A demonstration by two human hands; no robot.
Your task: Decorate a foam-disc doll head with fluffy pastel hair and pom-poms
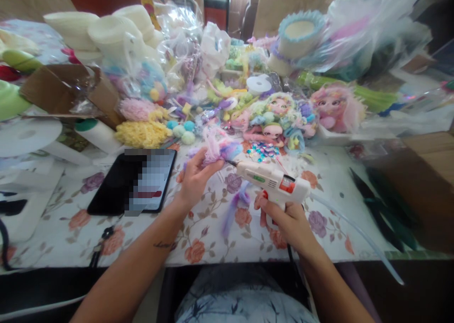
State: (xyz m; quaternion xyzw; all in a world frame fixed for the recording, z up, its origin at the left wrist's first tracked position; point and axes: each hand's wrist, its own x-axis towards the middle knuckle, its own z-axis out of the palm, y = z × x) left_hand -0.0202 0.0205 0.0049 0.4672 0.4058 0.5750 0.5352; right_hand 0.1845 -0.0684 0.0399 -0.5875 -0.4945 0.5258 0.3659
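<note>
While our left hand [194,178] pinches the fluffy tuft [220,149], our right hand [288,219] grips the glue gun [271,178]; gluing next needs a steady nozzle

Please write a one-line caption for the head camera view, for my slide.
Right hand aims a white glue gun at a pastel fluffy tuft held in the left hand.

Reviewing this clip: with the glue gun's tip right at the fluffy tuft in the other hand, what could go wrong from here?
1. The glue gun nozzle sits right by the left hand pinching the pink-purple tuft; fingertips could likely get burned.
2. A loose purple strand hangs under the gun near the right hand; glue drips may snag it or mark the floral tablecloth.
3. The tablet lies close by, within reach of stray glue strings.
</note>
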